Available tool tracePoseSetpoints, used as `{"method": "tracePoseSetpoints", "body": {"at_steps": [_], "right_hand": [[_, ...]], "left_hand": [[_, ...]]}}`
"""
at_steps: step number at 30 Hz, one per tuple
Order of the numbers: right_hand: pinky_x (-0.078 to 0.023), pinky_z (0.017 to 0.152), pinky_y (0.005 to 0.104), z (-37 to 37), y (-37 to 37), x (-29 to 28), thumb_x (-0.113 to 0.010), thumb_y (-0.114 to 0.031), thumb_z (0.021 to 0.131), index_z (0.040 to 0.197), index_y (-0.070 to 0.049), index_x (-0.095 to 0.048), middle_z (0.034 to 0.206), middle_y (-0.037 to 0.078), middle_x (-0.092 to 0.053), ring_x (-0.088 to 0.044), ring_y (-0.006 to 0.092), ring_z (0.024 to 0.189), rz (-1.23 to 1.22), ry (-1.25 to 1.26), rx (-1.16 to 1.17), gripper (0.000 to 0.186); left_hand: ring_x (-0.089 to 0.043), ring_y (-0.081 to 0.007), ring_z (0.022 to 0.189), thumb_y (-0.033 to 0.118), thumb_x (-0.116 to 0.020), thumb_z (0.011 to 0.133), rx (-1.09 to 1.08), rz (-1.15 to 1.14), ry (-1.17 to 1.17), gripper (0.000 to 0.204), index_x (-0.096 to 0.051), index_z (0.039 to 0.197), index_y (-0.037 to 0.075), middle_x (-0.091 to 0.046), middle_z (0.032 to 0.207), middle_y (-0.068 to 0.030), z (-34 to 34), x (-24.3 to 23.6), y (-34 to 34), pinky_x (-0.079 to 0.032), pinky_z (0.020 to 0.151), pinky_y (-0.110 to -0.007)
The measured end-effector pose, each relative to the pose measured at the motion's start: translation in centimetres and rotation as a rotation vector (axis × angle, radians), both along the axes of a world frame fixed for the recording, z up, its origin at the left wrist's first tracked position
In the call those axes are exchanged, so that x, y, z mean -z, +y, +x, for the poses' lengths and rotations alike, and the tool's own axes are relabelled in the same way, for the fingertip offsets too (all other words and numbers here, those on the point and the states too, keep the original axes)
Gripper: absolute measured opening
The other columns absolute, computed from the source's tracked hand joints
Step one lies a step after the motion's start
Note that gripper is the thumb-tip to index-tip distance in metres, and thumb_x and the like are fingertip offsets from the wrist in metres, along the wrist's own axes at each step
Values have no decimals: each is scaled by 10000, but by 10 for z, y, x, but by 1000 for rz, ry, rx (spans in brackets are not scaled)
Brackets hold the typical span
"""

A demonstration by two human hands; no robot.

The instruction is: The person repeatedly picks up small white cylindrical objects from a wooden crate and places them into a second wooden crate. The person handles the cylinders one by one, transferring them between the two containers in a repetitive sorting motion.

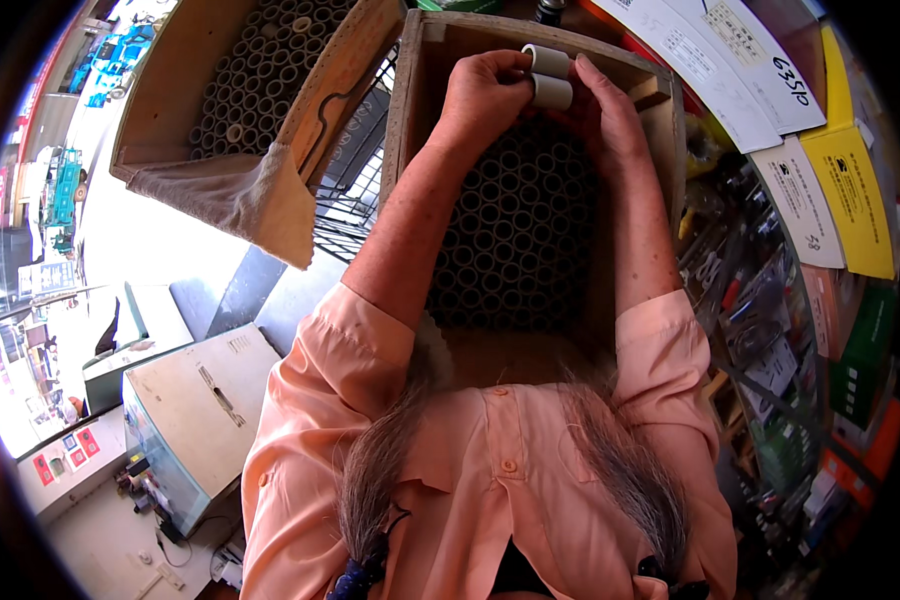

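Two short white tubes (pixel 550 90) lie one beside the other between my hands, over the far end of a wooden box (pixel 398 125). My left hand (pixel 485 98) grips them from the left with its fingers bent. From the right, my right hand (pixel 610 118) has its fingers closed at the tubes' other ends; some of its fingers are in shadow. Below my hands, rows of similar tubes (pixel 510 235) are packed in the box with their round open ends facing up.
A second wooden box (pixel 130 135) of upright tubes stands at the far left, with a greyish cloth (pixel 210 195) over its near edge. Between the boxes is a black wire rack (pixel 348 215). White and yellow cartons (pixel 845 190) and assorted packages crowd the right side.
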State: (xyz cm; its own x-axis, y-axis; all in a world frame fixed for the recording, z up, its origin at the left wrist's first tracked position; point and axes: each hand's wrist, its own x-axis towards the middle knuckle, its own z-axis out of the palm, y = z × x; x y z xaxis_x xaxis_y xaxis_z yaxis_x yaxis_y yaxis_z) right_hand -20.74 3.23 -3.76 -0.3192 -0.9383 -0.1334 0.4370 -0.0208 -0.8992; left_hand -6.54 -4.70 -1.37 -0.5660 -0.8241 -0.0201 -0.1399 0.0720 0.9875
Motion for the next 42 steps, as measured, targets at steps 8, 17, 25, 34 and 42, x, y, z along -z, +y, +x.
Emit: {"method": "tracePoseSetpoints", "body": {"at_steps": [8,17,25,34,42], "right_hand": [[-485,808,322,0,-1,0,-628,-330,860,1103,-62,-628,999,39,-652,-614,150,901,-38,18,52,362],[-514,757,369,-8,-8,54,-644,-316,809,1035,-81,-642,930,110,-672,-653,241,848,226,1009,87,326],[-518,723,449,21,3,57,-594,-310,811,1002,-116,-627,931,150,-659,-636,337,863,443,1490,-63,274],[-530,720,448,24,-2,105,-565,-159,789,866,-94,-685,853,154,-672,-660,309,806,464,1668,-187,157],[-518,803,355,1,-11,44,-560,-296,861,992,-58,-661,928,134,-668,-652,222,862,312,655,-61,290]], "left_hand": [[-602,-78,644,25,-599,808,-12,-67,18,261,-648,1064,23,-651,790,-32,1,1,1,-488,566,-209],[-616,-80,664,-27,-547,805,-67,-82,24,280,-666,1038,72,-654,823,-18,2,-2,-2,-501,568,-204],[-614,-70,650,-9,-550,816,-59,-21,91,233,-676,998,66,-674,846,-24,3,-7,1,-487,562,-189],[-603,-64,638,-16,-548,809,-60,-11,92,220,-683,968,55,-672,829,-27,2,-5,-1,-475,548,-180],[-588,-57,630,-17,-570,804,-59,-52,120,208,-690,958,55,-664,807,-26,3,-5,0,-480,557,-179]]}}
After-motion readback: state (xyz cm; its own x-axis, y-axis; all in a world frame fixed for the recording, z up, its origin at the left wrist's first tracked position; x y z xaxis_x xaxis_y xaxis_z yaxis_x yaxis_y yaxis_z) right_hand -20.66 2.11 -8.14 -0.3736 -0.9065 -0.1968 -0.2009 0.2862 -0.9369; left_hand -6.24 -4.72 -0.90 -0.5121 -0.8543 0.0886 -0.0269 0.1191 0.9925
